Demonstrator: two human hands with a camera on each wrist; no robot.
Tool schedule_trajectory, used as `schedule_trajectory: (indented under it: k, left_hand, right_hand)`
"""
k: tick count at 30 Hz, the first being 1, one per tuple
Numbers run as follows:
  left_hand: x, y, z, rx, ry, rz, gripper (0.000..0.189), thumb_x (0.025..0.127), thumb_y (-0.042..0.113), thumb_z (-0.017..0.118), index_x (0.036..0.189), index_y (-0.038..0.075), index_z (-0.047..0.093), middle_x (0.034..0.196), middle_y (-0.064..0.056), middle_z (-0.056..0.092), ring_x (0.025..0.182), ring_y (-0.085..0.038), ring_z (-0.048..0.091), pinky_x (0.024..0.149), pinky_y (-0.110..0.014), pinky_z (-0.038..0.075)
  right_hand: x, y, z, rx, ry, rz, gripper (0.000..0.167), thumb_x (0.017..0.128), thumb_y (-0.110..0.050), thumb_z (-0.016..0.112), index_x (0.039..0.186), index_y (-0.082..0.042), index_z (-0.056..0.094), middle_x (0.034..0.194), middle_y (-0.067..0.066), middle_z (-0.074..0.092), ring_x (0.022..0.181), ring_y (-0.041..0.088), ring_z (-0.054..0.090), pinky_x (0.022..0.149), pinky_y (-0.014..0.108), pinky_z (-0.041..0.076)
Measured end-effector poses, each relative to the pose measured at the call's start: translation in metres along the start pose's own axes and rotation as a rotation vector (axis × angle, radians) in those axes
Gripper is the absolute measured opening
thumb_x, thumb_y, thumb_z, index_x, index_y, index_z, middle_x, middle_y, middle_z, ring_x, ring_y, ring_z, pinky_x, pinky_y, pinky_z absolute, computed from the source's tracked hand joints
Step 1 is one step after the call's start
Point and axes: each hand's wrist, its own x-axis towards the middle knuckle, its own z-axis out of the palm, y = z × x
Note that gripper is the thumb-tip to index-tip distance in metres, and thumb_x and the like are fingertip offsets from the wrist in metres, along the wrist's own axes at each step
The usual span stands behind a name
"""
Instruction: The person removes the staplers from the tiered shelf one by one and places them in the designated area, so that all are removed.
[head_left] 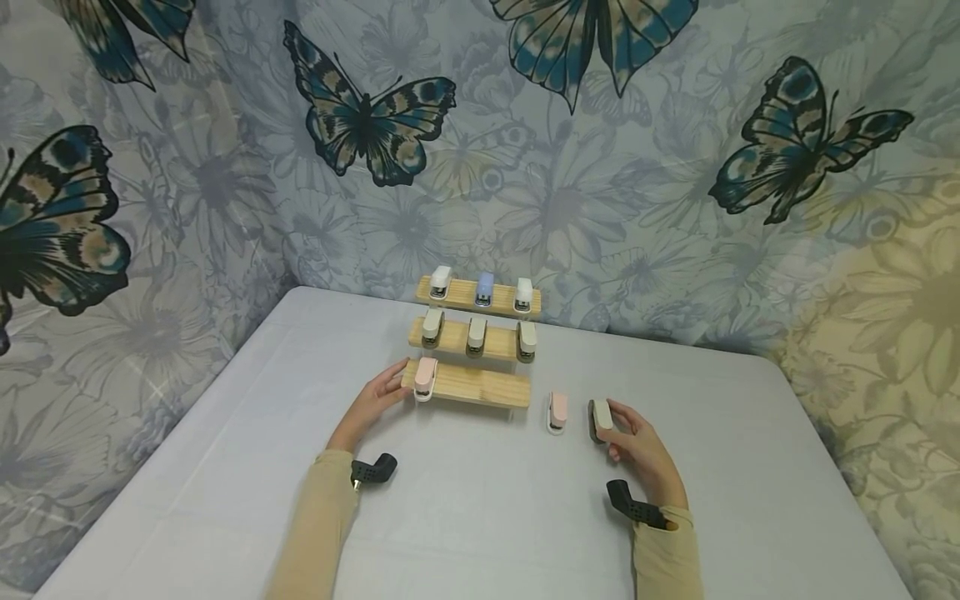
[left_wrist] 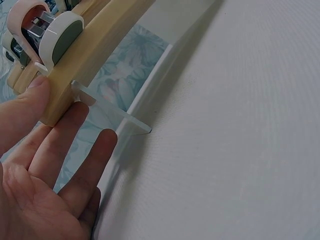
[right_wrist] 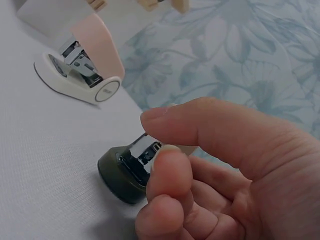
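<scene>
At the left end of the lowest wooden shelf [head_left: 480, 385], my left hand [head_left: 372, 406] pinches the board, thumb on its edge and fingers beneath. Close to that thumb, a pink and white stapler [left_wrist: 50, 35] sits on the board. My right hand [head_left: 636, 440] holds a cream stapler with a dark green base [right_wrist: 127, 175] between thumb and fingers, low over the table; part of it is hidden behind the fingers. Left of it, another pink and white stapler [right_wrist: 95, 55] stands on the table, right of the shelf.
On the middle shelf [head_left: 452, 337] stand three cream staplers with dark bases. The top shelf [head_left: 463, 292] carries two white staplers and a blue stapler [head_left: 484, 288]. Clear supports [left_wrist: 112, 107] hold the boards up. A butterfly-patterned wall covering [head_left: 555, 208] rises behind the white table [head_left: 480, 517].
</scene>
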Motion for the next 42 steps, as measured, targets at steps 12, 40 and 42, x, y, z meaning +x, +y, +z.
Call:
schedule_trajectory:
  k: [12, 40, 42]
  left_hand:
    - [0.001, 0.003, 0.0, -0.024, 0.02, -0.069, 0.066, 0.086, 0.022, 0.061, 0.141, 0.007, 0.027, 0.132, -0.018, 0.041, 0.121, -0.025, 0.038, 0.1, -0.04, 0.025]
    - [0.002, 0.004, 0.003, 0.005, 0.032, -0.1, 0.071, 0.084, 0.028, 0.064, 0.141, 0.008, 0.027, 0.132, -0.016, 0.041, 0.122, -0.024, 0.038, 0.101, -0.042, 0.024]
    - [0.002, 0.004, 0.003, 0.012, 0.034, -0.098, 0.071, 0.084, 0.029, 0.064, 0.141, 0.008, 0.027, 0.132, -0.017, 0.041, 0.122, -0.025, 0.037, 0.101, -0.043, 0.024]
  right_hand:
    - [-0.001, -0.008, 0.0, -0.068, -0.07, -0.061, 0.068, 0.083, -0.001, 0.059, 0.138, 0.005, 0.02, 0.142, 0.026, 0.013, 0.056, 0.011, 0.052, 0.052, 0.023, 0.047]
    - [-0.01, -0.045, 0.016, -0.074, -0.128, -0.28, 0.06, 0.087, -0.007, 0.059, 0.139, -0.001, 0.028, 0.143, 0.018, 0.022, 0.052, 0.015, 0.054, 0.054, 0.032, 0.051]
    - [-0.01, -0.047, 0.022, -0.075, -0.143, -0.282, 0.059, 0.087, -0.007, 0.059, 0.138, -0.003, 0.031, 0.142, 0.017, 0.024, 0.051, 0.016, 0.052, 0.053, 0.034, 0.05]
